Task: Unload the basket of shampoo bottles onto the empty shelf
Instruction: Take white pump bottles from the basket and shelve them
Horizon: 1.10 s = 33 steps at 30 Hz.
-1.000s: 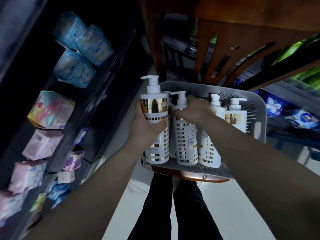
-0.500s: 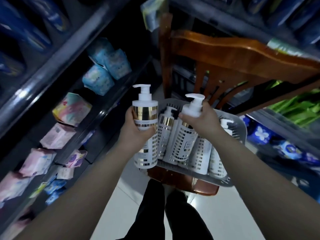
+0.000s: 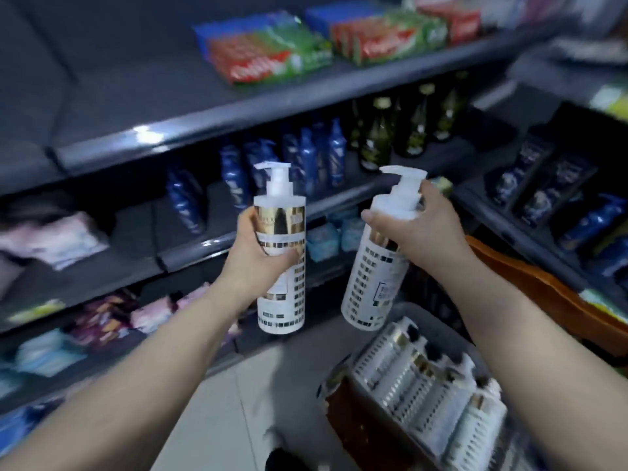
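My left hand [image 3: 256, 251] grips a white and gold pump shampoo bottle [image 3: 282, 294] around its upper body and holds it upright in the air. My right hand [image 3: 419, 229] holds a second white pump bottle [image 3: 370, 287] by its neck, tilted with its base toward the left. Both bottles hang in front of dark store shelves. Below my right forearm, a grey basket [image 3: 413, 309] with several more white and gold bottles [image 3: 421, 379] rests on a brown wooden chair [image 3: 353, 426]. A bare dark shelf [image 3: 108, 90] runs along the upper left.
Toothpaste boxes [image 3: 272, 52] lie on the top shelf. Blue bottles [image 3: 306, 158] and dark green bottles [image 3: 401, 130] stand on the middle shelf. Soft packs [image 3: 57, 239] fill the lower left shelves. The chair back [image 3: 543, 287] rises at the right. Pale floor tiles [image 3: 244, 402] lie below.
Both hands have lifted their bottles up out of the basket. The view has swung from the basket up toward the shelves, and the basket now sits lower right.
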Available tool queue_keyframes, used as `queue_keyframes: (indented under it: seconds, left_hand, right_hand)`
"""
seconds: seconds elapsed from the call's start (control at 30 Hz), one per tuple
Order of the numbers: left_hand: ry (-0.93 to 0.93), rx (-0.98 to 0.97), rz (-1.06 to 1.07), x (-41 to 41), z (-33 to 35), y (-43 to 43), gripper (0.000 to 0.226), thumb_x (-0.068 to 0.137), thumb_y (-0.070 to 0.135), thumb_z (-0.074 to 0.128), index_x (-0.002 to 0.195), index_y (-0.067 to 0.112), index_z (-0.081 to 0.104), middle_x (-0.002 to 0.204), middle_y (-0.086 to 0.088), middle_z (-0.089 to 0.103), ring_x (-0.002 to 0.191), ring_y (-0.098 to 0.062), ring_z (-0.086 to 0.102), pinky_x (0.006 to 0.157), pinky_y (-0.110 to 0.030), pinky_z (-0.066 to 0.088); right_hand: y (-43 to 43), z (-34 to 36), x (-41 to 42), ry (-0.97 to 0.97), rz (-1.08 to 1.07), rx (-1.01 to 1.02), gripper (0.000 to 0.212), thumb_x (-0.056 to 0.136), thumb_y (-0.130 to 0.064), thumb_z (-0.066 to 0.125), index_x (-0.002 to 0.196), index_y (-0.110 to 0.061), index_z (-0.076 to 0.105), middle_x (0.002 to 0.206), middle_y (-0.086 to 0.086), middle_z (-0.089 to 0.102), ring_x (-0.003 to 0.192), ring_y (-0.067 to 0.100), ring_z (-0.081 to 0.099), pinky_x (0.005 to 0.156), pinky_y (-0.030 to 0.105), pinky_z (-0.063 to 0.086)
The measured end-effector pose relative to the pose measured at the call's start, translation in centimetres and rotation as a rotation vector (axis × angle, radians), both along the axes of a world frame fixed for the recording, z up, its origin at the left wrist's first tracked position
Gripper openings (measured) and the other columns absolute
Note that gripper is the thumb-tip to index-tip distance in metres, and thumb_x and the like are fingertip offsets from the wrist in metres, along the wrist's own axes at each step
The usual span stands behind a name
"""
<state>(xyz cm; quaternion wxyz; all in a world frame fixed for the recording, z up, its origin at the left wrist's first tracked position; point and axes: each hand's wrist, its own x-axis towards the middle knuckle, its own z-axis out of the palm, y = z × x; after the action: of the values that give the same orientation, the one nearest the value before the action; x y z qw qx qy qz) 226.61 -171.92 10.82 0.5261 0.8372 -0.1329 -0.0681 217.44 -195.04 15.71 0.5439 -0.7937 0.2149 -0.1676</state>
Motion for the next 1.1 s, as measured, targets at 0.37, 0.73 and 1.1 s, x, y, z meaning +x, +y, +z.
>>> queue_keyframes:
  seconds: [0.37,0.73,1.1]
  left_hand:
    - [-0.369,-0.09,0.39,4.6,13.8,17.4,0.079,0.071,0.028,0.081,0.127,0.029,0.025,0.099,0.023,0.055,0.084,0.01,0.056,0.072,-0.019,0.042]
    - [-0.609,-0.142,0.588,13.9,20.4,33.9,0.09,0.068,0.032,0.082,0.135,0.026,0.022,0.119,0.006,0.054,0.105,-0.012,0.059,0.087,-0.027,0.046]
    - [-0.608,-0.077,0.686,20.8,20.0,43.2,0.094,0.068,0.028,0.083,0.14,0.02,0.023,0.127,-0.003,0.055,0.113,-0.021,0.057,0.098,-0.041,0.047]
  right_hand:
    - [15.4,13.1,9.6,-0.291,0.306,-0.163,0.048,0.065,-0.045,0.082,0.102,-0.031,0.057,0.095,-0.015,0.063,0.089,0.005,0.061,0.071,0.03,0.048]
    - [31.8,20.3,20.2,-0.436,0.449,-0.21,0.054,0.047,-0.064,0.077,0.09,-0.039,0.056,0.092,-0.02,0.065,0.082,-0.004,0.063,0.067,0.023,0.049]
    - [42.7,22.1,28.0,-0.511,0.485,-0.226,0.05,0.052,-0.061,0.077,0.089,-0.034,0.055,0.09,-0.015,0.066,0.082,0.002,0.064,0.066,0.027,0.05]
